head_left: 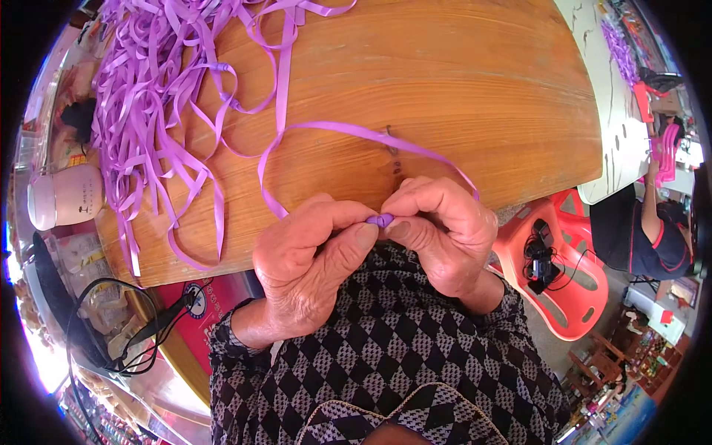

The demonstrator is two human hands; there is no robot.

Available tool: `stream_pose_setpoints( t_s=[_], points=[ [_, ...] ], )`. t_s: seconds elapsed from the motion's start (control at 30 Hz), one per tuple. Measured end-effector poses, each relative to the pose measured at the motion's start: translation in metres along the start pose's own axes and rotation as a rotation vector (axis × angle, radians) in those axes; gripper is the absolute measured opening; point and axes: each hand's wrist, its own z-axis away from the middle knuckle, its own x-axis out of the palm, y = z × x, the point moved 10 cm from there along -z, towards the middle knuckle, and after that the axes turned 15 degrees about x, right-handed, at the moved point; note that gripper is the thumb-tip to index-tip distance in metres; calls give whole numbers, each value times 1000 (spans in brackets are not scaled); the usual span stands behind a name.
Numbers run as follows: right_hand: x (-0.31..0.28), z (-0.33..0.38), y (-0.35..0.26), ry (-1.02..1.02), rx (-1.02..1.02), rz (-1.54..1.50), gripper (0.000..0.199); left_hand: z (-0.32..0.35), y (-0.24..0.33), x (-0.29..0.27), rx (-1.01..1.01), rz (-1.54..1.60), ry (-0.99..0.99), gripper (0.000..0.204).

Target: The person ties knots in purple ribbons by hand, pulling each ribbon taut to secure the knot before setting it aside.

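Note:
A small rolled or knotted bit of purple ribbon point(380, 220) sits between my fingertips, just off the near edge of the wooden table point(460, 81). My left hand point(315, 256) pinches its left side with thumb and forefinger. From the right, my right hand point(445, 233) pinches the other side, its fingers curled. A loop of the purple ribbon point(348, 127) arcs over the tabletop from behind my right hand round to my left hand. Further left lies a large tangled heap of purple ribbon point(148, 96), with a few small knots along some strands.
A pale lidded cup point(67, 196) stands left of the heap, near black cables point(111, 356). On my right is an orange plastic chair point(552, 304) with a black corded device point(543, 256) on it. Beyond, a person in dark clothes point(660, 237) sits by a white table point(623, 148).

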Motion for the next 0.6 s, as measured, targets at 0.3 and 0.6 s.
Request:
stream_pose_setpoints(
  t_s=[0.3,0.6],
  points=[
    [-1,-2,-12,24,-56,111,12,-4,17,0,158,-199,-46,13],
    [0,3,-25,59,-204,275,14,-9,27,4,251,-272,-86,13]
  ],
)
